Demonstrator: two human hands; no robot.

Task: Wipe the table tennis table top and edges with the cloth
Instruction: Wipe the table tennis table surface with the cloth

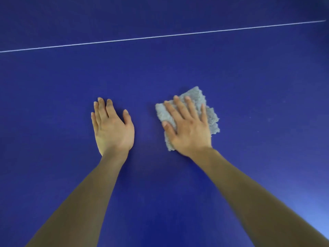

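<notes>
Fingers (179,108) spread, right hand (190,132) hides the middle of the cloth (195,93); left hand (114,129) flat on table (178,68).

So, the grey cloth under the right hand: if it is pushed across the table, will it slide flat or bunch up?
The grey cloth looks fluffy with ragged edges, so it is probably floppy and light. With the right hand pressing flat on it, it should slide over the smooth table top. Its uncovered edges might fold.

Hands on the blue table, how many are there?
2. The left hand rests flat on the bare blue table. The right hand presses flat on the grey cloth beside it. No other hand shows.
</notes>
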